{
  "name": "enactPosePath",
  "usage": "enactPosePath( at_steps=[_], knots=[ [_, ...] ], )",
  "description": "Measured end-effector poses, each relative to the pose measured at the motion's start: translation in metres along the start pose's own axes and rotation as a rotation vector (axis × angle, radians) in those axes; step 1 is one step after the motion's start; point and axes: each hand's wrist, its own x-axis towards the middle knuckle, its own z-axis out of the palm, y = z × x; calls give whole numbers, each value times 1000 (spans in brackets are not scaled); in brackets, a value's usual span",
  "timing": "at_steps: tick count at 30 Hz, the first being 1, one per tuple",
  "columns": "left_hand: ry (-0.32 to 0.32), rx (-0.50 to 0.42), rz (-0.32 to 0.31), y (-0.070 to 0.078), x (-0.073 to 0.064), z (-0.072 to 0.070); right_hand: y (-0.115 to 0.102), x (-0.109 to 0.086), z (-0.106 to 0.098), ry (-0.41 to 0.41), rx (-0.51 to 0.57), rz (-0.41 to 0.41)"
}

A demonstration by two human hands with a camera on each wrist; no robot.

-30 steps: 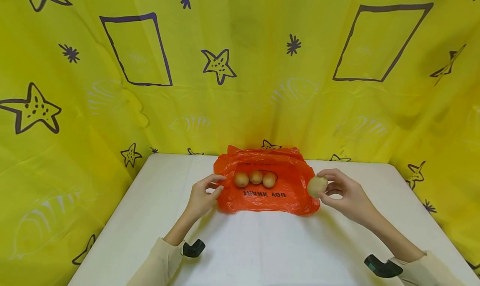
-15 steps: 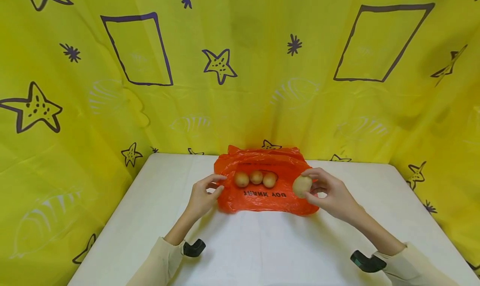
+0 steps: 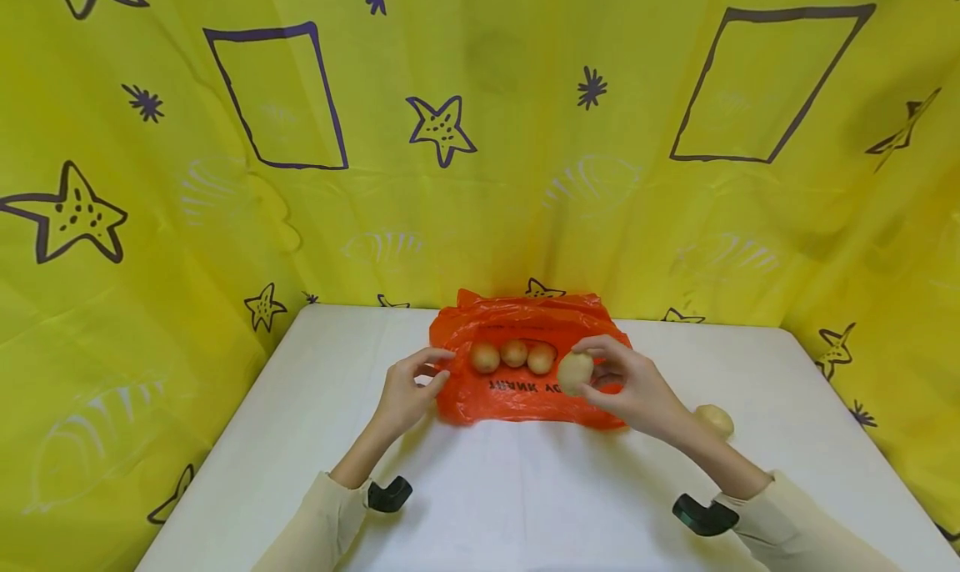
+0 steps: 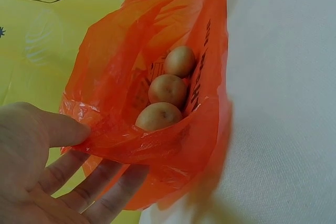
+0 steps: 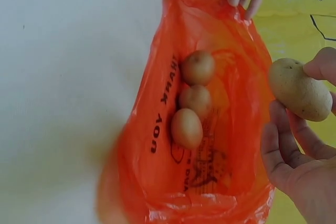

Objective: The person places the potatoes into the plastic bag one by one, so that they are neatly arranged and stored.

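My left hand holds the left edge of an orange plastic bag, thumb on the near side of the film and fingers behind it. The bag lies with its mouth spread, printed "THANK YOU" upside down in the head view. Three tan potatoes sit inside in a row: a left potato, a middle potato and a right potato. Above the bag's right part, my right hand pinches another potato between thumb and fingertips.
One more potato rests on the white table, partly behind my right forearm. A yellow curtain with drawn starfish hangs along the back and sides.
My right hand has carried its potato leftward from the bag's right edge to over the bag. The potato on the table has come into sight. My left hand stays put.
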Motion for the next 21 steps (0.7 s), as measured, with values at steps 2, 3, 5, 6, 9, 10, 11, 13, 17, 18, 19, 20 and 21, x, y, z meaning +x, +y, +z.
enactPosePath(
  at_steps=[2,3,5,6,9,10,11,13,17,18,19,20,21],
  knots=[
    [0,-4,5,0,0,0,1,2,4,-9,10,-2],
    [0,-2,7,1,0,0,1,3,7,-11,16,-1],
    [1,-2,11,1,0,0,1,5,11,-15,29,-3],
    [1,-3,12,1,-1,0,1,6,14,-16,32,-3],
    [0,0,10,1,0,0,2,10,20,-21,41,1],
    [0,-1,9,1,0,0,2,11,22,-22,45,5],
    [-1,-1,9,2,-1,0,2,12,24,-24,44,10],
    [1,-2,10,1,0,0,2,14,27,-26,49,17],
    [5,-1,13,0,0,0,2,17,35,-45,78,38],
    [5,-1,12,0,0,0,2,18,37,-48,87,46],
    [5,-1,9,0,-1,0,2,19,39,-51,95,51],
    [5,-1,7,1,-1,0,2,19,41,-54,99,56],
    [6,-1,6,1,-1,0,3,20,43,-54,101,57]
  ],
)
